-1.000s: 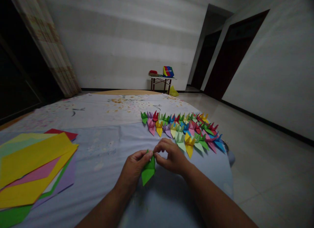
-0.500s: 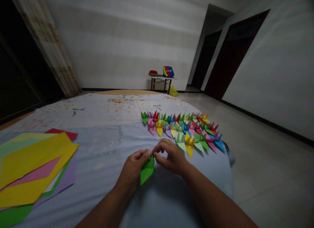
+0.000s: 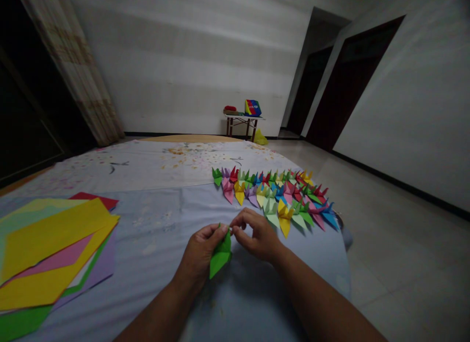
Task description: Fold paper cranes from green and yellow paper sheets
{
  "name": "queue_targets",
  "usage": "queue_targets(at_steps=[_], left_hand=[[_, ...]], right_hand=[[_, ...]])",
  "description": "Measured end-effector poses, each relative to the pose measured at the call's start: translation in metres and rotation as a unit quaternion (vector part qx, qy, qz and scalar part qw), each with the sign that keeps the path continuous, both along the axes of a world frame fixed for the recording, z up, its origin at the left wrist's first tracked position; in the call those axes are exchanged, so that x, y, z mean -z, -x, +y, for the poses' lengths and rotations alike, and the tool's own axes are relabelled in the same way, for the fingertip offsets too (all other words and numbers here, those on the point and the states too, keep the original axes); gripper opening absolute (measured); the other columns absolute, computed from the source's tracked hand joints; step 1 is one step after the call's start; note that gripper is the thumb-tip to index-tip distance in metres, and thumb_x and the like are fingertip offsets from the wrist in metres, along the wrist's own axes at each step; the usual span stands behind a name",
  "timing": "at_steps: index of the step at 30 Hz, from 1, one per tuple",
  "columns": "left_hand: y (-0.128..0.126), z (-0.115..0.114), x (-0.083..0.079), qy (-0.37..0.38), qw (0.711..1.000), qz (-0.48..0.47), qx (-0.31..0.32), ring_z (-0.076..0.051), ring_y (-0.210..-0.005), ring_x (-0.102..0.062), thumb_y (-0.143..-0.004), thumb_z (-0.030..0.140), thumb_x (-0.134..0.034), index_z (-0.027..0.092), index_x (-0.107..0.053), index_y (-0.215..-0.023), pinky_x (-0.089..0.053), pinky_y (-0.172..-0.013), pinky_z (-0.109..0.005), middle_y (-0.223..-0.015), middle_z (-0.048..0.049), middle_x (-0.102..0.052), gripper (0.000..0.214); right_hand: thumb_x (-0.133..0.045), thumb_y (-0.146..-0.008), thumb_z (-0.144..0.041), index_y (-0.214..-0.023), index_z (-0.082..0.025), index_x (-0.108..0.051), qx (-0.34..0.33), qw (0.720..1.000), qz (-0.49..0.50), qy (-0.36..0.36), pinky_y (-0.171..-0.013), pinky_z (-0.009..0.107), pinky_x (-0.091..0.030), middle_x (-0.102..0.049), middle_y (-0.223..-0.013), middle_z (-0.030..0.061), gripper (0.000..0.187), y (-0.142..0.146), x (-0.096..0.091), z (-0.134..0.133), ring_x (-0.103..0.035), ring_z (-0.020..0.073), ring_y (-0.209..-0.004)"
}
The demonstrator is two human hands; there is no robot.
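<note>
A green paper crane (image 3: 221,256) is pinched in my left hand (image 3: 201,250), between thumb and fingers, just above the table. Its folded wing points down toward me. My right hand (image 3: 256,236) is closed in a pinch at the crane's upper right tip; the tip itself is mostly hidden by the fingertips. Beyond my right hand stand rows of finished paper cranes (image 3: 285,217) in several colours, including green, yellow, pink, red, purple and blue.
Sheets of coloured paper (image 3: 55,241) lie overlapping at the left. A pale blue and floral tablecloth (image 3: 154,234) covers the round table. Against the far wall, a small table (image 3: 244,118) holds a colourful box (image 3: 252,108), with a yellow bag (image 3: 260,137) beside it on the floor.
Both hands stay almost in place around the green crane. The right fingertips have shifted very slightly at its tip. The view has moved a little.
</note>
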State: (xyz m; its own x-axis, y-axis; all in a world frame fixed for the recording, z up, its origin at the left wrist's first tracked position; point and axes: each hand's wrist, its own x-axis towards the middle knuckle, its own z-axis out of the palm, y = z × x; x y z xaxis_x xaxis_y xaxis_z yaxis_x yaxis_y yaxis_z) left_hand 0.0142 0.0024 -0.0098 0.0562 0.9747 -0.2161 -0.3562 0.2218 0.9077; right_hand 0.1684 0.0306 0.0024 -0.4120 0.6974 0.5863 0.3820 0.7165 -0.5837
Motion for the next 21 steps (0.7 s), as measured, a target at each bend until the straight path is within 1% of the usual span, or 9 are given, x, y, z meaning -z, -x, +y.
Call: queue_targets(at_steps=[4, 6, 10, 14, 21], left_hand=[[0.0005, 0.001, 0.0012, -0.009, 1.0, -0.001, -0.012, -0.005, -0.043, -0.043, -0.058, 0.038, -0.077, 0.013, -0.065, -0.068, -0.034, -0.043, -0.017, -0.05, 0.006, -0.052, 0.029], [0.0004, 0.002, 0.0023, -0.013, 1.0, -0.01, -0.02, -0.005, -0.044, -0.044, -0.058, 0.037, -0.077, 0.013, -0.065, -0.067, -0.035, -0.044, -0.016, -0.052, 0.0058, -0.053, 0.028], [-0.0007, 0.0035, 0.0038, -0.025, 0.999, -0.037, -0.01, -0.01, -0.056, -0.055, -0.058, 0.039, -0.077, 0.015, -0.069, -0.078, -0.043, -0.055, -0.021, -0.065, 0.0012, -0.064, 0.032], [-0.0012, 0.0032, 0.003, -0.043, 0.998, -0.038, 0.007, -0.015, -0.066, -0.06, -0.061, 0.039, -0.076, 0.015, -0.071, -0.084, -0.046, -0.064, -0.024, -0.073, -0.0031, -0.069, 0.034], [-0.0003, 0.0027, 0.003, -0.045, 0.999, -0.015, 0.017, -0.017, -0.069, -0.063, -0.064, 0.037, -0.075, 0.015, -0.072, -0.088, -0.046, -0.067, -0.025, -0.077, -0.0055, -0.071, 0.033]], right_hand=[[-0.053, -0.076, -0.013, -0.076, -0.018, -0.057, -0.004, 1.0, -0.002, 0.002, -0.064, 0.027, -0.04, -0.054, -0.07, 0.0008, 0.006, 0.0017, -0.0004, -0.0011, -0.05, 0.0132, -0.067], [-0.053, -0.077, -0.013, -0.076, -0.019, -0.057, -0.006, 1.0, -0.004, 0.001, -0.064, 0.027, -0.041, -0.054, -0.07, 0.0004, 0.006, 0.0023, -0.0006, -0.0014, -0.05, 0.0129, -0.066], [-0.053, -0.078, -0.014, -0.075, -0.019, -0.056, -0.01, 1.0, 0.01, 0.005, -0.063, 0.026, -0.041, -0.053, -0.069, 0.0001, 0.006, 0.0025, -0.0012, -0.0006, -0.049, 0.0124, -0.066], [-0.055, -0.078, -0.017, -0.076, -0.019, -0.057, -0.015, 0.999, 0.026, 0.017, -0.062, 0.025, -0.042, -0.055, -0.07, 0.0005, 0.004, 0.002, -0.0013, 0.0005, -0.05, 0.0125, -0.066], [-0.057, -0.078, -0.019, -0.072, -0.018, -0.056, 0.0, 0.999, 0.043, 0.029, -0.06, 0.025, -0.042, -0.054, -0.068, 0.0, 0.006, 0.0021, 0.0005, 0.0009, -0.05, 0.012, -0.064]])
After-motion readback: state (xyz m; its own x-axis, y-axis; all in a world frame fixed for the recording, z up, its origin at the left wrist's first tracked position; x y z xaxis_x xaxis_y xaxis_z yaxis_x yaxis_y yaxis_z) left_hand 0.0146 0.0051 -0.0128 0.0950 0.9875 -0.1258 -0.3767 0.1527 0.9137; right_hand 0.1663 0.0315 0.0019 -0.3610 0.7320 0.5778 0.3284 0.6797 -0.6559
